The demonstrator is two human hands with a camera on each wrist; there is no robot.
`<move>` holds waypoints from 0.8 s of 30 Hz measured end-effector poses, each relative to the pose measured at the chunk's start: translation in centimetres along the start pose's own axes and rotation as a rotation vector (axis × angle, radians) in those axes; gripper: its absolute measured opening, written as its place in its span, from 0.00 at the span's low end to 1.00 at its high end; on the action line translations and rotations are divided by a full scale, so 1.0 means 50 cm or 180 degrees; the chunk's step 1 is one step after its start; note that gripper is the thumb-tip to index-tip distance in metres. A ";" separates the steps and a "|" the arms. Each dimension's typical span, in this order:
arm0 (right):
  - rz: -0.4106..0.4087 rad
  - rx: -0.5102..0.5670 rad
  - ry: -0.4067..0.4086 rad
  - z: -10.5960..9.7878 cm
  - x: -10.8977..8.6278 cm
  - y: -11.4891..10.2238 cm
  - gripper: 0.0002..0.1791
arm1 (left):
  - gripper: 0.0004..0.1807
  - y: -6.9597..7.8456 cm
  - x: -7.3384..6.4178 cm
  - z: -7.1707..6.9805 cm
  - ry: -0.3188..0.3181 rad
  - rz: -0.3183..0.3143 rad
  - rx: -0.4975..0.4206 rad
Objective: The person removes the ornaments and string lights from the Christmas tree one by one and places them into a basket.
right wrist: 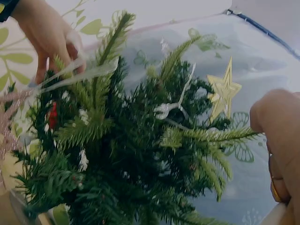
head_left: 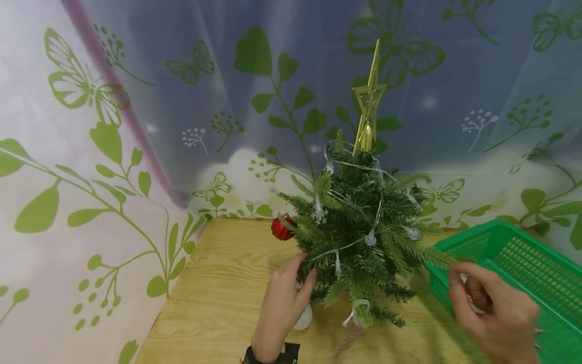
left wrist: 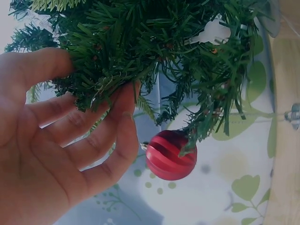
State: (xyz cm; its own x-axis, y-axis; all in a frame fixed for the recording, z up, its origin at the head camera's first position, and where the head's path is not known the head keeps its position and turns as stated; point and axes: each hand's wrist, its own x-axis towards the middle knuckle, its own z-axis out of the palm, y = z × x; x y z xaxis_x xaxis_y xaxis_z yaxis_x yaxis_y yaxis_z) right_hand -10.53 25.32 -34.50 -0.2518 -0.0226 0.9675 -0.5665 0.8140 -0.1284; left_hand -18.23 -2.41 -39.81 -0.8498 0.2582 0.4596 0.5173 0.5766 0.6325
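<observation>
A small artificial Christmas tree [head_left: 364,217] stands on the wooden table [head_left: 227,263], strung with clear lights and topped by a gold star [head_left: 370,96]. On its left side my left hand [head_left: 284,298] curls its fingers and thumb round a dark green branch [left wrist: 112,65]. A red ribbed bauble [left wrist: 171,154] hangs just beyond those fingers. My right hand [head_left: 495,308] pinches the tip of a light green branch [right wrist: 220,136] on the tree's right side. Something brownish shows inside the curl of its fingers; I cannot tell what it is.
A green plastic basket [head_left: 504,230] stands to the right, partly behind the right hand. Low at the front, a pink glittery piece [head_left: 347,341] lies under the branches, and a white rounded thing [head_left: 303,318] sits beside the left hand. A leaf-patterned curtain [head_left: 282,126] hangs behind.
</observation>
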 end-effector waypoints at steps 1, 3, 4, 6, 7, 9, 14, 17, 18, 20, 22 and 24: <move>0.0013 0.0005 -0.0021 -0.001 -0.002 0.000 0.30 | 0.18 0.000 0.000 0.000 -0.0001 0.0017 0.0028; 0.0029 0.0036 -0.0043 -0.001 -0.006 0.004 0.30 | 0.18 0.002 -0.001 0.000 -0.0011 0.0055 0.0083; 0.0031 0.0077 -0.0033 -0.002 -0.009 0.007 0.29 | 0.18 0.004 -0.002 -0.001 -0.0014 0.0084 0.0114; 0.0045 0.0146 -0.0011 -0.004 -0.017 0.016 0.28 | 0.18 0.009 -0.003 0.000 -0.0034 0.0119 0.0178; 0.0049 0.0177 0.0019 -0.005 -0.022 0.022 0.28 | 0.18 0.012 -0.004 0.000 -0.0056 0.0121 0.0194; 0.0077 0.0243 0.0105 -0.007 -0.030 0.034 0.26 | 0.18 0.017 -0.005 0.000 -0.0095 0.0110 0.0217; 0.0327 0.0073 0.0426 -0.014 -0.042 0.057 0.21 | 0.18 0.026 -0.008 0.001 -0.0128 0.0098 0.0244; 0.0708 -0.0382 0.0624 -0.023 -0.052 0.075 0.16 | 0.18 0.031 -0.010 -0.001 -0.0164 0.0100 0.0258; 0.0838 -0.0560 0.0669 -0.025 -0.057 0.084 0.15 | 0.18 0.033 -0.010 -0.002 -0.0178 0.0087 0.0260; 0.1076 -0.0924 0.0683 -0.032 -0.065 0.100 0.14 | 0.19 0.035 -0.010 -0.003 -0.0209 0.0053 0.0253; 0.1321 -0.1159 0.0702 -0.039 -0.075 0.118 0.13 | 0.19 0.038 -0.011 -0.004 -0.0238 0.0025 0.0258; 0.1675 -0.1350 0.0712 -0.045 -0.087 0.132 0.15 | 0.19 0.039 -0.013 -0.005 -0.0267 0.0001 0.0274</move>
State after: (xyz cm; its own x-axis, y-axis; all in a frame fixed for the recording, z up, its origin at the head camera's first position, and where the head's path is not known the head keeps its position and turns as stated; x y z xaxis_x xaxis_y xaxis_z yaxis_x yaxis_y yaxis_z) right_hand -11.40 32.11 -39.04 -0.2151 0.5182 0.8277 -0.0485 0.8409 -0.5391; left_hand -16.64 -1.64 -38.73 -0.8570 0.3202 0.4037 0.5099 0.6401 0.5747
